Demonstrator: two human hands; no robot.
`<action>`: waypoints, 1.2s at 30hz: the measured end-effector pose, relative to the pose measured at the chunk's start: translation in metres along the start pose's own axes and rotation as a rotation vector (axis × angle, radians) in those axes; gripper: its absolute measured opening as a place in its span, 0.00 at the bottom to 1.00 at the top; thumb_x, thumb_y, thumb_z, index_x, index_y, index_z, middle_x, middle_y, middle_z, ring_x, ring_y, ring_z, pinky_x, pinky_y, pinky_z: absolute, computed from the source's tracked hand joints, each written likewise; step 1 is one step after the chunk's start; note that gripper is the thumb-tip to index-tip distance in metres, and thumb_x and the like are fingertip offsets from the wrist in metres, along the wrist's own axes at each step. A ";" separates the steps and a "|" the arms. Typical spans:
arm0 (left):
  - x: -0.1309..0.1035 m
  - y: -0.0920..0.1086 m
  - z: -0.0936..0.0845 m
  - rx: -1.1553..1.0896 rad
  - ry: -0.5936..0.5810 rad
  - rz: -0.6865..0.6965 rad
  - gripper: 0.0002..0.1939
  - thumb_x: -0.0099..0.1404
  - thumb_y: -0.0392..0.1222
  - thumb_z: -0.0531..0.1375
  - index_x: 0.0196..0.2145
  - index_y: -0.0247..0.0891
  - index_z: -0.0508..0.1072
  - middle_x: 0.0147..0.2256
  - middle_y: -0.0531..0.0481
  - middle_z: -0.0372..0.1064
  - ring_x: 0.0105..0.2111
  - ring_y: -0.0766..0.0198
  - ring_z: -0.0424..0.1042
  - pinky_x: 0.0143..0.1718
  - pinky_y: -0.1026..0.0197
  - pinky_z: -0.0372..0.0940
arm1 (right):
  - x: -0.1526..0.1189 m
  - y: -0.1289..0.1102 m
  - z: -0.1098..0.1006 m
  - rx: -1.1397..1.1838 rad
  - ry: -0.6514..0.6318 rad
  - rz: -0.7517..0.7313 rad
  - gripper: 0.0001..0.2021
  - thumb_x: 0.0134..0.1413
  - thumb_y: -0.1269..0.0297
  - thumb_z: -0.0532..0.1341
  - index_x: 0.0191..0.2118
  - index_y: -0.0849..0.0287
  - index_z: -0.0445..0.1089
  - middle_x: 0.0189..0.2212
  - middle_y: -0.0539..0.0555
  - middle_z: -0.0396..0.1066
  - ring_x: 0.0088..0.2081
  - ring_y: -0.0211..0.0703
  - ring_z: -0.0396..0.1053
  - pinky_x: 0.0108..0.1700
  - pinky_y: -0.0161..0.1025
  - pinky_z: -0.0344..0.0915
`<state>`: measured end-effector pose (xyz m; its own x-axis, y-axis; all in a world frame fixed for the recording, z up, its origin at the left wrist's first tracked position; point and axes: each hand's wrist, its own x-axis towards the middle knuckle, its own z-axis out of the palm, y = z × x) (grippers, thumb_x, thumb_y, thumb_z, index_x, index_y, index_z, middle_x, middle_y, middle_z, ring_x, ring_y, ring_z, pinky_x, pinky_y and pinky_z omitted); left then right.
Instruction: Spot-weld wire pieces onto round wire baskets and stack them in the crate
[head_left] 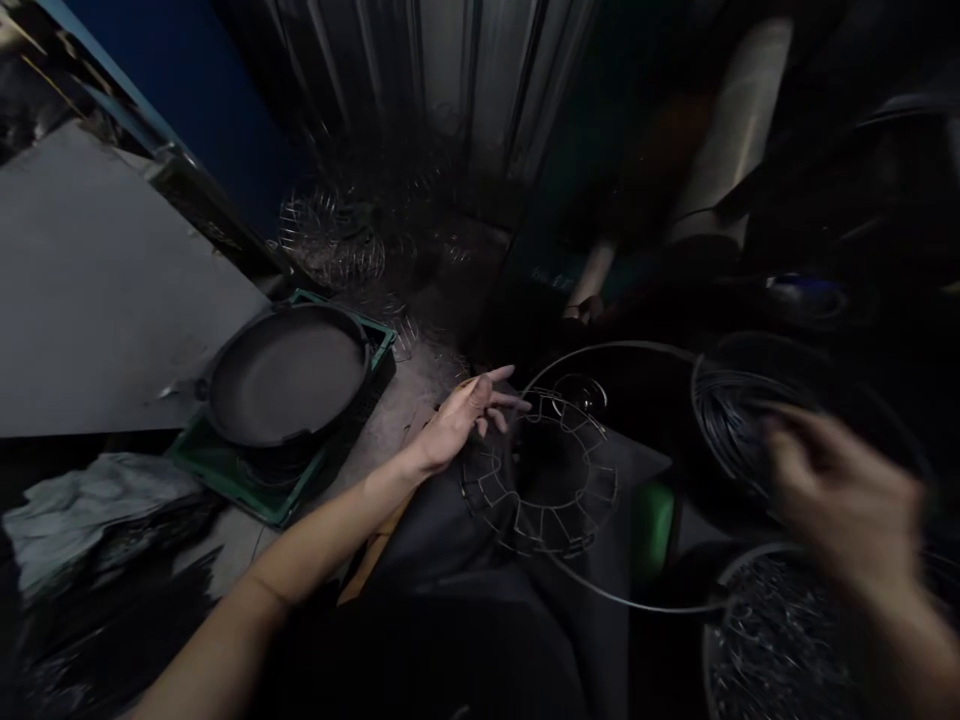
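My left hand [469,415], fingers spread, is at the upper left edge of a round wire frame [491,485] made of rings joined by short wires. Whether it touches the frame is unclear. A larger thin wire hoop [637,606] reaches from the frame toward the right containers. My right hand [847,490] is blurred by motion over a round container with long dark wires [731,415]; its fingers are pressed together, and what they hold, if anything, cannot be made out.
A dark round pan [296,375] rests on a green crate [225,475] at left. Small metal pieces [780,640] fill a container at lower right. Wire rings [337,240] lie piled behind. A green object [652,530] stands between frame and containers.
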<state>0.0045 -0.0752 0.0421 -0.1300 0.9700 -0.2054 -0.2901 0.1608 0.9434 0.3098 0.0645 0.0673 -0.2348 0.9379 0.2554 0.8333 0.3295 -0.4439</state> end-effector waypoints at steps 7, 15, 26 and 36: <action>0.016 -0.062 -0.034 0.577 0.219 0.030 0.17 0.65 0.44 0.56 0.50 0.40 0.72 0.41 0.48 0.76 0.41 0.61 0.74 0.44 0.59 0.67 | -0.045 -0.003 0.090 0.166 -0.237 0.125 0.21 0.55 0.52 0.52 0.46 0.58 0.74 0.36 0.57 0.75 0.34 0.47 0.72 0.39 0.44 0.67; 0.013 -0.104 -0.037 0.913 0.205 0.189 0.18 0.69 0.39 0.49 0.54 0.39 0.69 0.43 0.47 0.74 0.45 0.63 0.73 0.48 0.59 0.68 | -0.048 0.005 0.099 0.145 -0.285 0.093 0.20 0.56 0.55 0.52 0.48 0.57 0.73 0.35 0.57 0.72 0.32 0.45 0.69 0.39 0.44 0.66; 0.007 -0.125 -0.040 1.076 0.314 0.154 0.20 0.70 0.40 0.45 0.54 0.43 0.69 0.37 0.46 0.63 0.36 0.62 0.67 0.39 0.58 0.66 | -0.056 0.025 0.096 0.301 -0.389 0.154 0.22 0.55 0.50 0.56 0.50 0.56 0.73 0.31 0.53 0.70 0.32 0.43 0.68 0.38 0.42 0.67; 0.011 -0.100 -0.028 0.876 0.269 0.188 0.17 0.70 0.43 0.49 0.52 0.40 0.69 0.46 0.45 0.70 0.48 0.61 0.69 0.51 0.56 0.63 | -0.078 0.008 0.090 0.322 -0.107 0.187 0.16 0.56 0.55 0.58 0.43 0.57 0.75 0.39 0.55 0.75 0.40 0.46 0.72 0.45 0.44 0.68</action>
<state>0.0052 -0.0863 -0.0616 -0.3486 0.9370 0.0203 0.5621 0.1917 0.8045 0.2897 0.0040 -0.0329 -0.1592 0.9854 0.0610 0.6705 0.1532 -0.7259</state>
